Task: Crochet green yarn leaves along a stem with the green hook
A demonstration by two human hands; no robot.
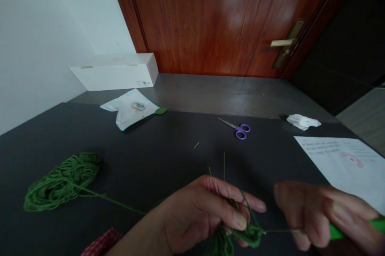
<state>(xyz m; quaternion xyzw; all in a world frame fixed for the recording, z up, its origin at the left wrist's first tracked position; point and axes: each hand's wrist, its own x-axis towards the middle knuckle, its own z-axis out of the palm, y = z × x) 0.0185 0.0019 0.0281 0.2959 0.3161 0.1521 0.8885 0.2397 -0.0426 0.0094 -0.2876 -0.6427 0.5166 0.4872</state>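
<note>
My left hand (207, 212) is closed, pinching a small green crocheted piece (251, 235) between thumb and fingers low in the view. A strand of green yarn runs from it leftward to a loose green yarn skein (61, 180) on the black table (156, 155). My right hand (325, 214) is closed round a green-handled crochet hook (339, 231), whose thin metal shaft points left into the crocheted piece. The right hand is slightly blurred.
Purple-handled scissors (239, 129) lie mid-table. A printed sheet (345, 163) lies at the right and a crumpled white tissue (302, 121) beyond it. A plastic bag (130, 108) with a green leaf piece (160, 110) and a white box (117, 71) sit far left. A wooden door (228, 19) stands behind.
</note>
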